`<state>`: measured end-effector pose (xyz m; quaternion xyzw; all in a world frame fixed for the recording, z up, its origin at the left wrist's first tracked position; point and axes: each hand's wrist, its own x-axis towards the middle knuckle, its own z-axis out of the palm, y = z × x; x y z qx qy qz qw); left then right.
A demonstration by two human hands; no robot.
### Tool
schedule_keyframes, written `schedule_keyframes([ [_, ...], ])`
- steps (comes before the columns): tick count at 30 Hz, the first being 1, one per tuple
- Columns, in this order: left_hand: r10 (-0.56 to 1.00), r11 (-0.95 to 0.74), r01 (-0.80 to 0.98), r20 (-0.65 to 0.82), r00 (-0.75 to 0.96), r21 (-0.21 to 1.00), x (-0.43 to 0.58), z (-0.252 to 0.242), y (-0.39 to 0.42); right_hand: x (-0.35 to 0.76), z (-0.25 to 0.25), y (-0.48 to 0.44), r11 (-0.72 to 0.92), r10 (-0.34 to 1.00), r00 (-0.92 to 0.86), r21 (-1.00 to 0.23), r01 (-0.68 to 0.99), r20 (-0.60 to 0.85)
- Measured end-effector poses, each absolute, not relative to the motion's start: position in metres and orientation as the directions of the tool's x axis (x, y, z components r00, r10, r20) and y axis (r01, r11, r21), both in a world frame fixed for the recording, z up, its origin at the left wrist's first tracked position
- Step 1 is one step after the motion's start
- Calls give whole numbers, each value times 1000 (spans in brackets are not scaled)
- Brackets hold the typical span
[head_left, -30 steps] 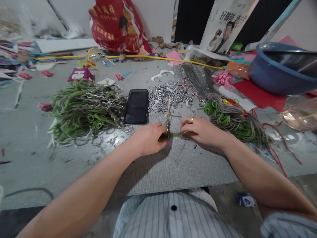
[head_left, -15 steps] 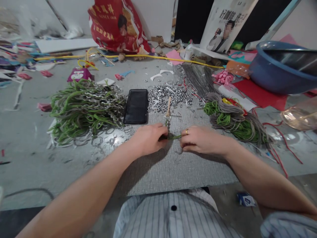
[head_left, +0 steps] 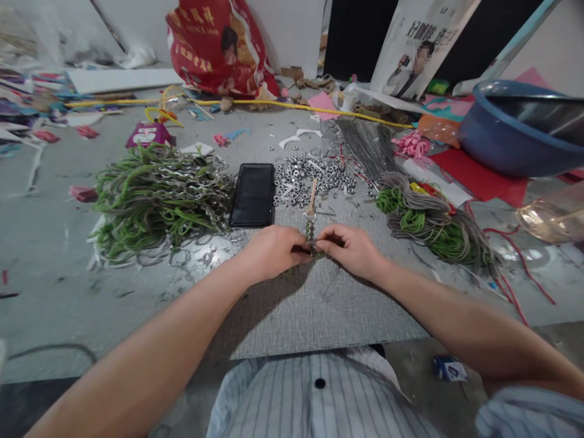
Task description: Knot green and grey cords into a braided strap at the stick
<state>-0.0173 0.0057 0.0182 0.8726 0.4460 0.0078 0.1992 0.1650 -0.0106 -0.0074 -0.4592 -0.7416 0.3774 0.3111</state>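
On the tabletop (head_left: 333,316), your left hand (head_left: 277,252) and right hand (head_left: 349,249) are close together, fingertips pinched on the lower part of the green-grey cord (head_left: 310,229), which lies between them, below the thin stick (head_left: 312,196). Better you pull evenly, so the cord probably sits tight.

Grey table (head_left: 59,243) before a pale wall (head_left: 296,36)
I see black panels (head_left: 358,36) behind, grey floor (head_left: 413,368) below the near edge, dull light.

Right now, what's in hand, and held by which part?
A green-and-gray braided cord. The left hand and right hand pinch it near its lower end; fingers hide exactly which strands each grips.
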Motion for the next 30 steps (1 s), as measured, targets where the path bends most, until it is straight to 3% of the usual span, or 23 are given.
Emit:
schedule_keyframes([
  [8, 792, -444, 768, -199, 578, 462, -18, 19, 8, 160, -4, -9, 434, 887, -429, -626, 648, 171],
  [15, 804, -373, 740, -203, 559, 559, -19, 20, 9, 164, -10, -7, 545, 819, -533, -575, 610, 210],
  [21, 821, -237, 720, -262, 507, 652, -20, 21, 9, 165, -5, -8, 592, 781, -606, -490, 640, 152],
  [30, 819, -251, 696, -237, 524, 673, -19, 22, 9, 162, -11, -6, 539, 826, -524, -563, 626, 208],
])
